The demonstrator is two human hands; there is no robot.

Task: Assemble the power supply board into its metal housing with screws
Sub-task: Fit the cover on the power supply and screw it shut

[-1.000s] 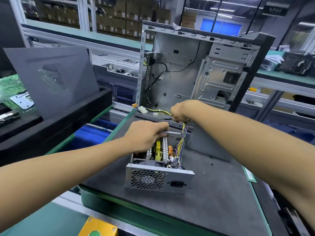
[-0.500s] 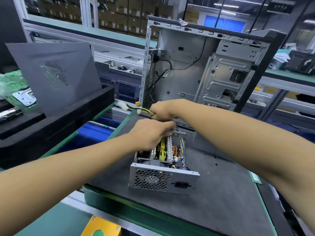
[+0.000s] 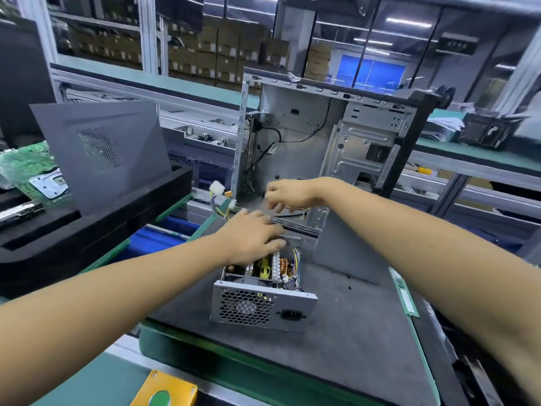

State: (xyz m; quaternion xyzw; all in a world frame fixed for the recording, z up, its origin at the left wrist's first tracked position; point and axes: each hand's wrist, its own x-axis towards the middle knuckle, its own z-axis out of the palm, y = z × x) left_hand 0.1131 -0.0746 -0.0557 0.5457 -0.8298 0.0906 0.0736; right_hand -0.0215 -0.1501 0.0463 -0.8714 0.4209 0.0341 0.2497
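The power supply's metal housing (image 3: pixel 263 307) lies on the grey mat, its fan grille and mains socket facing me. Its top is off, so the board (image 3: pixel 272 266) shows inside with a yellow part, white heat sinks and a copper coil. My left hand (image 3: pixel 251 238) rests on the far end of the supply, fingers laid over its rear edge. My right hand (image 3: pixel 288 194) hovers just behind it, blurred, fingers loosely spread and holding nothing I can see. The yellow wire bundle with white connectors (image 3: pixel 218 190) sticks out to the left of both hands.
An open computer case (image 3: pixel 322 136) stands upright right behind the supply. A grey side panel (image 3: pixel 99 150) leans in a black foam tray (image 3: pixel 87 230) at left, by a green circuit board (image 3: pixel 26 165). A memory stick (image 3: pixel 405 294) lies on the mat's right edge; a yellow button box (image 3: pixel 164 391) sits near me.
My right hand let go of the wire bundle and lifted away. The connectors have swung further left. My left hand's fingers have flattened over the supply's rear.
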